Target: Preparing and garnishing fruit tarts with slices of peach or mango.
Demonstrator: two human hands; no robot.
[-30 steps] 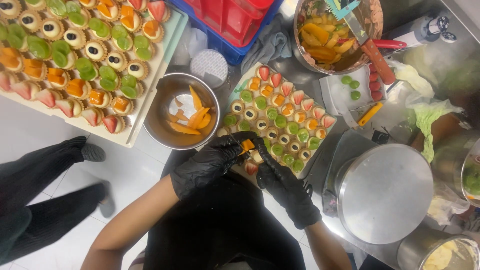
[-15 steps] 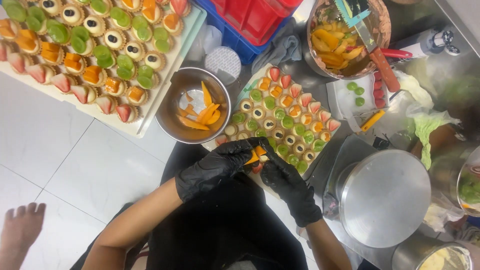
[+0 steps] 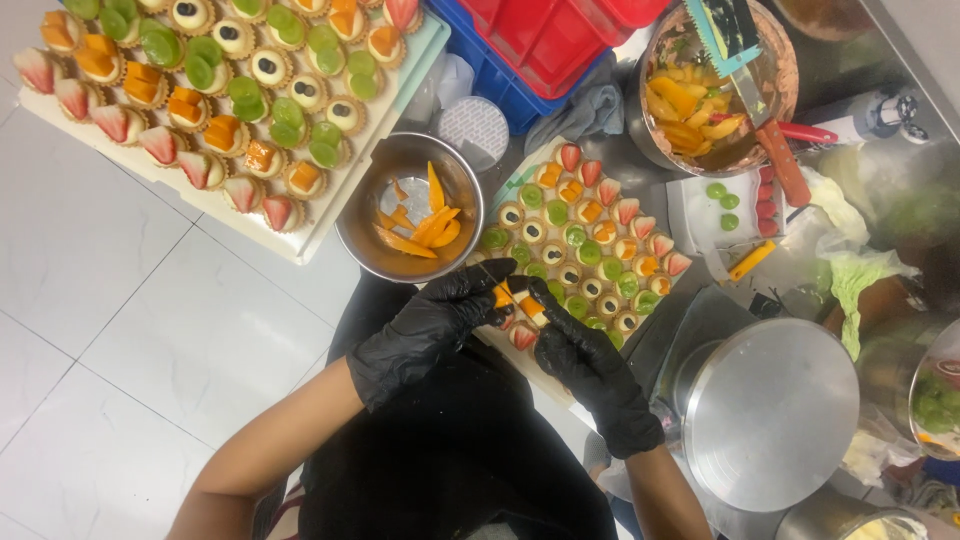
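Both my hands wear black gloves. My left hand (image 3: pixel 425 330) pinches an orange fruit slice (image 3: pixel 501 296) at the near edge of a tray of small tarts (image 3: pixel 585 245). My right hand (image 3: pixel 590 375) meets it from the right, fingertips on a tart (image 3: pixel 532 309) topped with orange fruit at the tray's front edge. The tarts carry green grapes, strawberry halves and orange pieces. A steel bowl (image 3: pixel 408 205) with several orange slices sits just left of this tray.
A larger filled tart tray (image 3: pixel 215 100) lies at upper left. A pot of cut fruit with a knife (image 3: pixel 710 90) stands at the top. A round steel lid (image 3: pixel 768 410) is at right, lettuce leaves (image 3: pixel 850 270) beside it. Blue and red crates (image 3: pixel 545 40) are behind.
The view has shifted. A person in dark trousers at left has gone from sight. My hands stay together at the tray's near edge with the orange slice.
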